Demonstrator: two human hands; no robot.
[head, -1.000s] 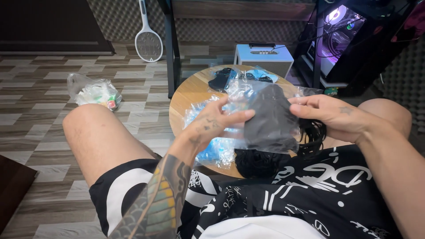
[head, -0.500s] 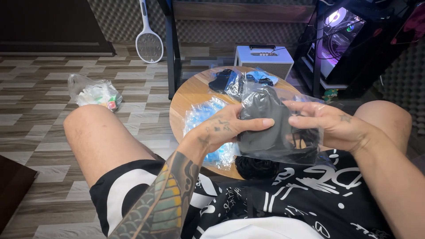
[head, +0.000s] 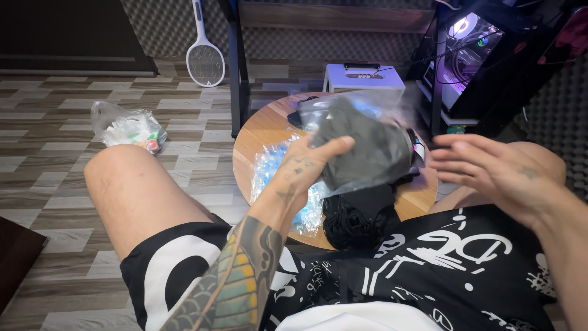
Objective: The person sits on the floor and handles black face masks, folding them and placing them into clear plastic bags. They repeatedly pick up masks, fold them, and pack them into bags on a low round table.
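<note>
Bag (head: 367, 144), clear, with dark cloth inside, hanging above table (head: 263, 132) | left hand (head: 306, 168) grasping bag's lower left edge | right hand (head: 484, 168) hovering released, fingers spread, just right of bag | black bundle (head: 355, 217) lying on table's near edge under bag

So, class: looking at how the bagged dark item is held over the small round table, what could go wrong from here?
1. Only the left hand pinches the clear plastic bag of dark grey fabric; the right hand is off it, so the slippery bag could slide from that grip.
2. The round wooden table is crowded: a drop might knock the blue-tinted clear packets or the black corded bundle at its near edge onto the floor.
</note>
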